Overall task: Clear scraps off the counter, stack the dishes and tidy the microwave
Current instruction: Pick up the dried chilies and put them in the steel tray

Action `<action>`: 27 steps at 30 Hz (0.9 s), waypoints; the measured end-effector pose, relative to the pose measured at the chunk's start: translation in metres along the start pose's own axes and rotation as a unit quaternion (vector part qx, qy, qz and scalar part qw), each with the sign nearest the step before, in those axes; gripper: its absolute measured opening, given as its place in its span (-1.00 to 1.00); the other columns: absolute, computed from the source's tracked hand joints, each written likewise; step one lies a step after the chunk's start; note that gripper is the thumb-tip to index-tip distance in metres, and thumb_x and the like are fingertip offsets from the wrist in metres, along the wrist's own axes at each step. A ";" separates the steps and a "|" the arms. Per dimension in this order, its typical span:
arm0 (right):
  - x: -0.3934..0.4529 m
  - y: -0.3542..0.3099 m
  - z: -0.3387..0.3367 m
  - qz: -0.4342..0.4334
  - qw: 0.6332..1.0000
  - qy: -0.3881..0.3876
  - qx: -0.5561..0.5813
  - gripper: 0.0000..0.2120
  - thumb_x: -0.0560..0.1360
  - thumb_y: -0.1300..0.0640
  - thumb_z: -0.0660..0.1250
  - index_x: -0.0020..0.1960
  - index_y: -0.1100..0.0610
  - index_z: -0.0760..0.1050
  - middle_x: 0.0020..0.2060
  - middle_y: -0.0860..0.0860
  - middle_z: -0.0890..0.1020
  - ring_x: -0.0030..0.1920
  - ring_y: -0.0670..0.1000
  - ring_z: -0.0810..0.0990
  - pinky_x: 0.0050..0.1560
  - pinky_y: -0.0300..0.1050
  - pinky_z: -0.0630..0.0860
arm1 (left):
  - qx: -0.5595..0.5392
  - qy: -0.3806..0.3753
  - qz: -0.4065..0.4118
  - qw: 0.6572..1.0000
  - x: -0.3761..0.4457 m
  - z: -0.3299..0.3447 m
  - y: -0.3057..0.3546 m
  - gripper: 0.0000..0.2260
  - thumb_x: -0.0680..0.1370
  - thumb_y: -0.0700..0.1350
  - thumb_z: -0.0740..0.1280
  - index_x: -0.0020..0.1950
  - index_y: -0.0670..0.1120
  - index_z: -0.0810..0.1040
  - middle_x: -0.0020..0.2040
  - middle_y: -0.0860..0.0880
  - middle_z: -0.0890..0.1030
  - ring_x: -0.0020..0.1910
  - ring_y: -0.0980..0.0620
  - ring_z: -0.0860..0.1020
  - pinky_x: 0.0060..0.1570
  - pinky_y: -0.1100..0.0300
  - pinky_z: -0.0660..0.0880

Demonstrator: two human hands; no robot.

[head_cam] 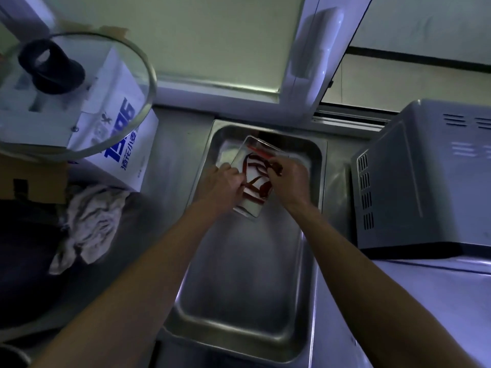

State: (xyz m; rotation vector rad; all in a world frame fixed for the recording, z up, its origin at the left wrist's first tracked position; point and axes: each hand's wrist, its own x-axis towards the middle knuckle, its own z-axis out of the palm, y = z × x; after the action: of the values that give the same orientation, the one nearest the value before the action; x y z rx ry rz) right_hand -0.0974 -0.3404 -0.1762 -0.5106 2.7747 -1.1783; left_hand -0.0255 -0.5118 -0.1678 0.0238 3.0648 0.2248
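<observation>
A small rectangular white dish [249, 208] is held tilted above a deep steel tray [239, 288]. Dark red peel scraps [256, 181] lie on the dish, with a red-handled tool [261, 152] at its far end. My left hand [220, 187] grips the dish's left edge. My right hand [288, 179] is over its right side, fingers curled and pinching some of the scraps. A grey microwave [425, 187] stands to the right on the counter.
A glass pan lid [127, 49] with a black knob sits on a white and blue box [119, 144] at the left. A crumpled grey cloth [93, 221] lies below it. A white window frame [310, 62] rises behind the tray.
</observation>
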 end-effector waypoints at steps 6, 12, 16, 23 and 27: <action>0.013 0.006 0.011 -0.028 0.997 -0.002 -0.068 -0.83 0.54 0.14 0.40 0.12 0.02 0.63 0.03 -0.03 0.70 0.08 0.00 0.63 0.18 0.10 0.53 | 0.033 0.003 0.009 0.999 0.009 0.012 -0.001 -0.77 0.61 -0.02 0.24 0.18 0.02 0.63 0.10 0.02 0.66 0.19 -0.03 0.47 0.13 0.03 0.32; 0.013 0.006 0.017 -0.043 0.994 -0.006 -0.098 -0.81 0.53 0.16 0.38 0.10 -0.03 0.66 -0.01 -0.10 0.70 0.12 0.01 0.55 0.15 -0.03 0.25 | 0.035 0.013 0.021 0.999 0.006 0.022 -0.005 -0.79 0.59 -0.08 0.28 0.14 -0.02 0.65 0.07 -0.01 0.67 0.14 -0.06 0.51 0.10 0.00 0.35; 0.010 0.006 0.019 -0.041 0.994 -0.006 -0.106 -0.84 0.53 0.17 0.36 0.07 -0.01 0.65 -0.02 -0.09 0.69 0.12 0.02 0.54 0.17 -0.02 0.24 | 0.020 0.028 0.027 0.999 0.001 0.023 -0.005 -0.81 0.56 -0.10 0.32 0.11 -0.07 0.65 0.05 -0.03 0.67 0.11 -0.08 0.53 0.08 -0.02 0.39; -0.011 -0.002 0.004 -0.024 0.991 -0.034 -0.124 -0.74 0.57 0.14 0.33 0.24 0.04 0.57 0.15 -0.02 0.64 0.17 0.05 0.54 0.23 0.02 0.40 | -0.008 0.011 0.015 1.000 -0.014 0.018 0.000 -0.79 0.59 -0.05 0.25 0.15 -0.05 0.61 0.10 -0.01 0.64 0.18 -0.05 0.49 0.17 -0.01 0.36; -0.039 -0.009 -0.015 -0.004 0.990 -0.051 -0.129 -0.66 0.60 0.11 0.30 0.37 0.11 0.49 0.28 0.05 0.59 0.28 0.10 0.50 0.29 0.08 0.44 | -0.039 0.018 0.017 0.999 -0.026 0.006 0.014 -0.79 0.58 -0.05 0.28 0.17 -0.05 0.59 0.15 -0.02 0.64 0.18 -0.05 0.51 0.15 -0.04 0.37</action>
State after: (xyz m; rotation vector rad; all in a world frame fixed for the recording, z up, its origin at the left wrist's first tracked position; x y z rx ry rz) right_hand -0.0613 -0.3228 -0.1609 -0.5849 2.8521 -0.7729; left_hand 0.0013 -0.4980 -0.1697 0.0698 3.0908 0.3519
